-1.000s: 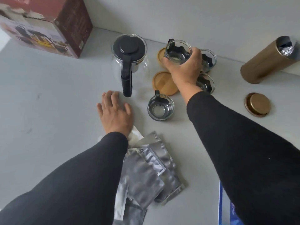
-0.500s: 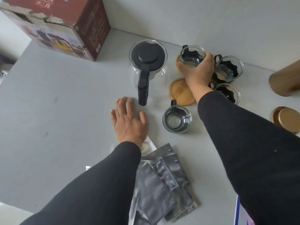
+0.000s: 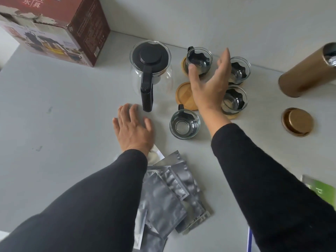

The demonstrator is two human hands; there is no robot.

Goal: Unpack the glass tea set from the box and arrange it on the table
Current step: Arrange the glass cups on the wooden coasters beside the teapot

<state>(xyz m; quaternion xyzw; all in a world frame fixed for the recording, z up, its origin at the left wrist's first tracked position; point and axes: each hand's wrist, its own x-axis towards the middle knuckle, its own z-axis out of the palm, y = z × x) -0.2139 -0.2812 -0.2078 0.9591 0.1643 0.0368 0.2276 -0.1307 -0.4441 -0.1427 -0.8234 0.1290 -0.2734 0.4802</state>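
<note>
Right hand (image 3: 209, 82) open, fingers spread, lifted above the cups at upper centre and holding nothing. Left hand (image 3: 133, 129) open, flat, palm down on the table (image 3: 54, 124) at frame centre.

Surface: grey table reaching a pale wall (image 3: 200, 19) along the top of the frame.

Change from 0.5 s ago — the right hand was closed on the far cup (image 3: 199, 60); it has let go, and that cup now sits on a bamboo coaster (image 3: 184, 67).

By size: tea set box (image 3: 54, 31) upper left; glass teapot (image 3: 151, 70) with black lid and handle, just left of the cups; gold canister (image 3: 307, 73) on its side, upper right; foil sachets (image 3: 169, 193) lower centre, partly under the left sleeve; gold lid (image 3: 297, 121); bare coaster (image 3: 185, 96); near cup (image 3: 185, 124) directly on the table; two more cups (image 3: 239, 70) (image 3: 234, 100) — partly hidden by the right hand.
</note>
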